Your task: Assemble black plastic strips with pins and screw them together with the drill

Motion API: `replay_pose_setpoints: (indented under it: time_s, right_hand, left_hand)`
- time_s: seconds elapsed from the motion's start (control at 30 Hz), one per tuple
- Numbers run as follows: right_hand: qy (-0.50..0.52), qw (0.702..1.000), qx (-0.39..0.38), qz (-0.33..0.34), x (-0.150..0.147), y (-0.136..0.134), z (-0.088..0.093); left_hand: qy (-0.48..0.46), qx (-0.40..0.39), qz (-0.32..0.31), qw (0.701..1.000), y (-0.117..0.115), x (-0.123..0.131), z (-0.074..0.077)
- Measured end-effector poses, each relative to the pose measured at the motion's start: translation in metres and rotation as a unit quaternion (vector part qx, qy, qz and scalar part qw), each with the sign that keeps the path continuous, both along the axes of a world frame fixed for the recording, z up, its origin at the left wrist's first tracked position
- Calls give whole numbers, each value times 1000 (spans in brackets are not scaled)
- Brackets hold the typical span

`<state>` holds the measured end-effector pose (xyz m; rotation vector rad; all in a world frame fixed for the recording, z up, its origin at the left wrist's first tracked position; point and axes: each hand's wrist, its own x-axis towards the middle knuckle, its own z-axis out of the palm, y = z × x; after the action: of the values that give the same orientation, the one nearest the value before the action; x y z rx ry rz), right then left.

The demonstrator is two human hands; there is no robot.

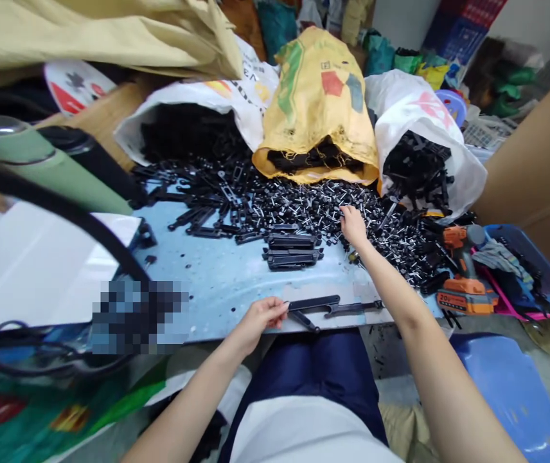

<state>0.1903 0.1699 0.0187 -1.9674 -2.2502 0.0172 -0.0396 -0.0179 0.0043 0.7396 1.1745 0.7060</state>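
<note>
My left hand (261, 316) pinches the end of a long black plastic strip assembly (333, 306) lying along the near edge of the pale blue table (217, 276). My right hand (352, 224) reaches forward into a heap of small black parts with silver screws or pins (313, 206), fingers curled down among them; what they hold is hidden. A short stack of finished black pieces (292, 251) lies between my hands. More loose black strips (198, 215) spread to the left of the heap.
Three open sacks stand at the back: a white one (236, 96), a yellow one (320, 90), a white one at right (419, 106), all with black parts. An orange cordless drill (462, 276) lies at right beside a blue bin (535, 257). A green cylinder (48, 170) lies left.
</note>
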Motion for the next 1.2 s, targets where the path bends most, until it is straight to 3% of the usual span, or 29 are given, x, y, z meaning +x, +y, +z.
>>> replay_pose_setpoints:
  time_s: [0.07, 0.2, 0.37, 0.47, 0.57, 0.73, 0.87, 0.93, 1.0, 1.07, 1.13, 1.2]
  right_hand:
    - [-7, 1000, -9, 24, -3, 10, -1]
    - [82, 996, 9, 24, -4, 30, -3]
    - [177, 982, 44, 37, -4, 30, 1]
    - [240, 966, 82, 45, -3, -1, 6]
    - [283, 951, 90, 82, 2, -54, 9]
    - [326, 923, 63, 193, 15, -133, 7]
    - [275, 925, 55, 255, 20, -157, -1]
    - [239, 925, 73, 285, 21, -160, -6]
    - [205, 925, 97, 304, 22, -161, -12]
    - [183, 924, 111, 318, 24, -163, -17]
    - [181, 918, 111, 336, 27, -165, -24]
    - [190, 911, 107, 350, 32, -166, -31]
  left_hand:
    - [-11, -19, 13, 1000, 1, -1, -1]
    - [-21, -52, 78, 995, 5, -3, -2]
    - [-7, -18, 55, 998, 7, -4, -3]
    - [12, 30, 26, 999, 5, -5, -5]
    - [15, 25, -11, 1000, 5, -6, -8]
    - [62, 44, 59, 995, 7, -3, -18]
    - [81, 19, 41, 996, 6, -3, -31]
    - [134, 61, 32, 989, 3, -3, -35]
    - [247, 177, 44, 952, -2, -1, -35]
    - [368, 341, 38, 864, -7, 9, -33]
    - [432, 483, -28, 761, -9, 25, -30]
    - [455, 551, -120, 689, -8, 44, -30]
